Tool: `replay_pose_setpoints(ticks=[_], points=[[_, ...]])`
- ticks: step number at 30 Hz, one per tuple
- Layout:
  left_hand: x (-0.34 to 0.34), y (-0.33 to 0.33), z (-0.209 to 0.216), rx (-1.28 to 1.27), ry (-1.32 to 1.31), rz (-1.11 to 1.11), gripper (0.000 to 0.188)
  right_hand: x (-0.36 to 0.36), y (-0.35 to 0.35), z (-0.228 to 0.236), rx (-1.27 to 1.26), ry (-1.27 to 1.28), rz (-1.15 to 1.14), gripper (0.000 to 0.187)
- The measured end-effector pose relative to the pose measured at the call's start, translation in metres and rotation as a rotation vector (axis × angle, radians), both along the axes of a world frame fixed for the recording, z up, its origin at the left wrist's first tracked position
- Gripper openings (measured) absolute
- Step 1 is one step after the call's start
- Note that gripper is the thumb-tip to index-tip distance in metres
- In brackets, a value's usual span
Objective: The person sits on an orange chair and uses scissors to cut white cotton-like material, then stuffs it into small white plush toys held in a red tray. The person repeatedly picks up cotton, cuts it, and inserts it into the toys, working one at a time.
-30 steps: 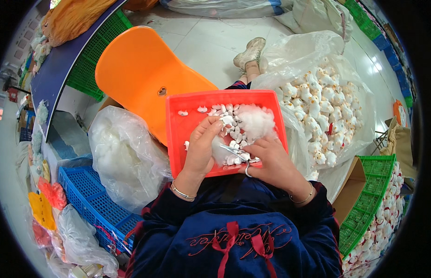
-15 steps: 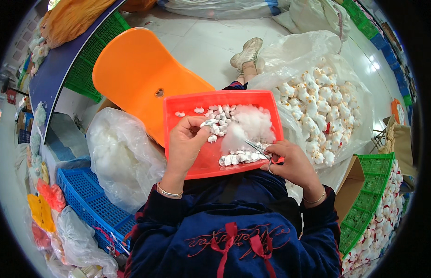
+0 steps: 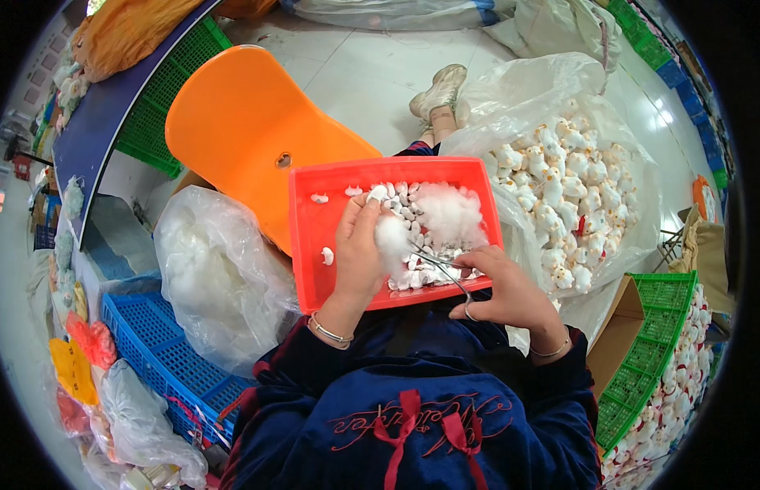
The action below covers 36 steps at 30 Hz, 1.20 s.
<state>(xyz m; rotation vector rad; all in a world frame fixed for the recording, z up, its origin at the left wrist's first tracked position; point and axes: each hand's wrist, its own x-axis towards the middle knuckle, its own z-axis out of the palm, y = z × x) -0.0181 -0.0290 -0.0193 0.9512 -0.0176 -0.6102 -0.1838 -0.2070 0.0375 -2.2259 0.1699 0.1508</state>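
Note:
My left hand (image 3: 359, 249) is over the left part of a red tray (image 3: 308, 286), thumb and fingertips closed at a small white stuffed piece (image 3: 378, 193) on the edge of the pile. Beside its palm hangs a tuft of white stuffing (image 3: 390, 236). In my right hand (image 3: 506, 290) are slender metal forceps with scissor handles (image 3: 449, 273), their tips touching that tuft. Several small white pieces (image 3: 408, 204) lie heaped in the tray, next to a larger mound of stuffing (image 3: 449, 214). A lone white piece (image 3: 327, 256) rests left of my left hand.
An orange chair (image 3: 241, 122) stands ahead to the left, beside a clear bag of stuffing (image 3: 208, 269) and a blue crate (image 3: 163, 343). To the right are a big plastic bag of white plush figures (image 3: 572, 196), a cardboard box (image 3: 617, 327) and a green crate (image 3: 653, 351).
My left hand has shifted right and up to the pile, and the piece it pinched is no longer seen there. The forceps now hold a tuft close to my left hand.

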Motion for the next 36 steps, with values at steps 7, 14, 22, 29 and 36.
replay_pose_setpoints(ticks=[7, 14, 22, 29, 36], points=[[-0.007, -0.006, 0.025, -0.085, 0.113, -0.199, 0.026, 0.016, 0.012, -0.007, 0.02, -0.053, 0.092, 0.069], [0.001, 0.004, 0.014, -0.098, 0.051, -0.214, 0.019, 0.01, -0.001, -0.002, 0.392, -0.037, -0.015, 0.039], [0.02, 0.037, 0.023, 0.568, -0.817, -0.442, 0.014, -0.002, -0.021, 0.005, 0.034, -0.058, -0.073, 0.039], [0.015, 0.029, 0.029, 0.453, -0.805, -0.388, 0.011, 0.005, -0.016, 0.006, -0.067, -0.036, 0.001, 0.038], [0.011, 0.012, 0.014, 0.165, -0.208, -0.205, 0.013, 0.007, -0.009, 0.007, -0.012, -0.037, 0.045, 0.038]])
